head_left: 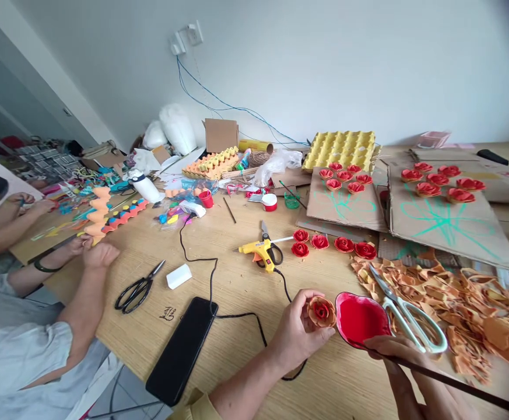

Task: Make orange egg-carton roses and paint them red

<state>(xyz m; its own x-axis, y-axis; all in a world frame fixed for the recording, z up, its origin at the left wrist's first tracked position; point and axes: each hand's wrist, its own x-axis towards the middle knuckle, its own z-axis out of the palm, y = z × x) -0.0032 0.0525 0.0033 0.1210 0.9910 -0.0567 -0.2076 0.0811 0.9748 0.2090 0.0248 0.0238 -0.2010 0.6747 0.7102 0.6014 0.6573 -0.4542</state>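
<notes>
My left hand (300,326) holds a flower (322,312) between thumb and fingers; its outer petals are bare orange-brown card and its centre is red. Close beside it, a cup of red paint (361,321) has a dark rim with red smears. My right hand (407,361) is closed on a paintbrush (459,382) with a long dark handle, its fingers at the cup's near rim. The bristles are hidden, and I cannot tell whether these fingers also grip the cup. Several red flowers (344,244) lie beyond my hands.
White-handled scissors (411,318) lie by orange scraps (459,309) at right. A yellow glue gun (258,251) rests over scissors, its cord near my left arm. Cardboard sheets (446,224) bear red flowers. A phone (182,350) and black scissors (139,289) lie left, near another person's arms (90,286).
</notes>
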